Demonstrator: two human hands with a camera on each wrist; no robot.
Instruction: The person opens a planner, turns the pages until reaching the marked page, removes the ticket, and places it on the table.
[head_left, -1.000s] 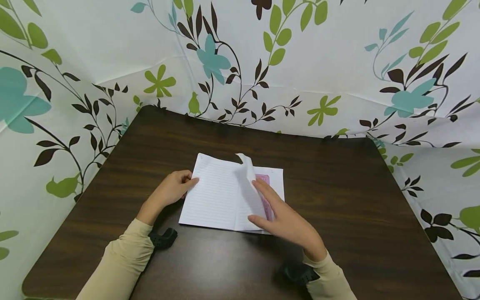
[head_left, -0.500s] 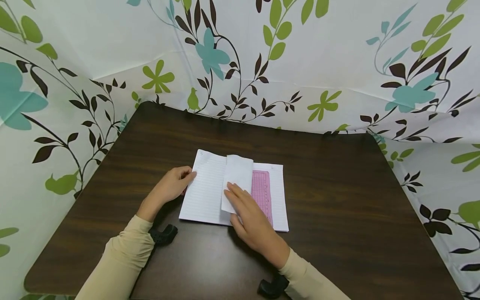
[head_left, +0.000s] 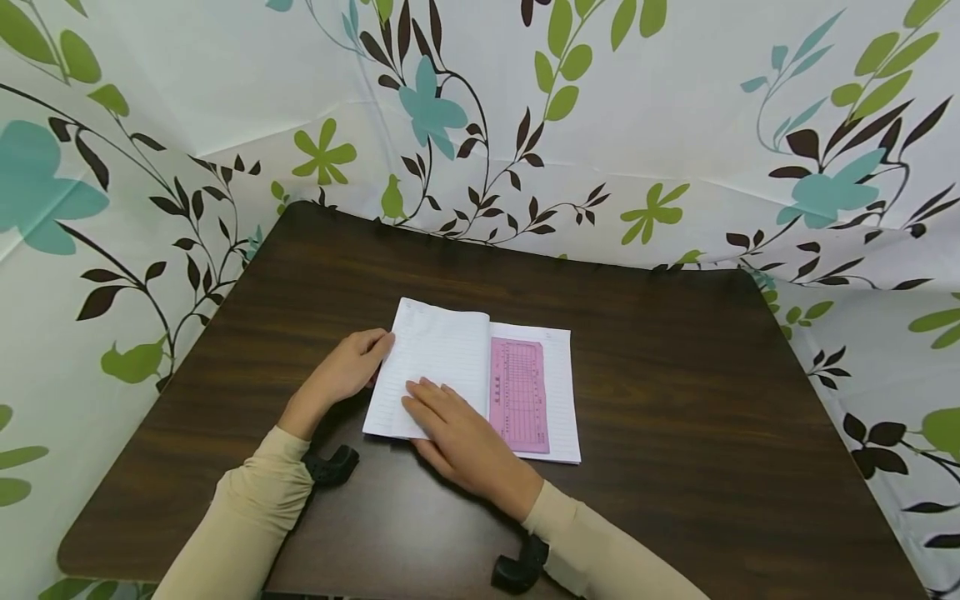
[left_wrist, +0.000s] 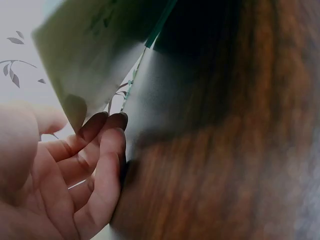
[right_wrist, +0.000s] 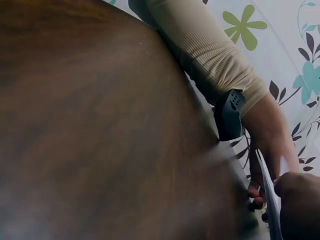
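Note:
An open lined notebook (head_left: 435, 342) lies on the dark table, a pink printed slip (head_left: 519, 396) flat on its right-hand page. My left hand (head_left: 341, 371) pinches the notebook's left edge, thumb on top and fingers beneath; the left wrist view shows those fingers (left_wrist: 107, 150) under the raised cover (left_wrist: 75, 60). Across the lower part of the left page rests my right hand (head_left: 468, 442), its fingers extended. In the right wrist view the notebook shows edge-on (right_wrist: 270, 200), with part of the right hand (right_wrist: 300, 205) dark beside it.
The brown wooden table (head_left: 690, 400) extends around the notebook. Behind it and at both sides hangs a white cloth (head_left: 262, 75) with leaves and flowers. Black wrist devices (head_left: 333, 467) sit by both sleeves.
My right hand has moved left across the notebook, and the lifted page has turned over onto the left side. The pink slip is now fully uncovered. The left hand keeps its hold.

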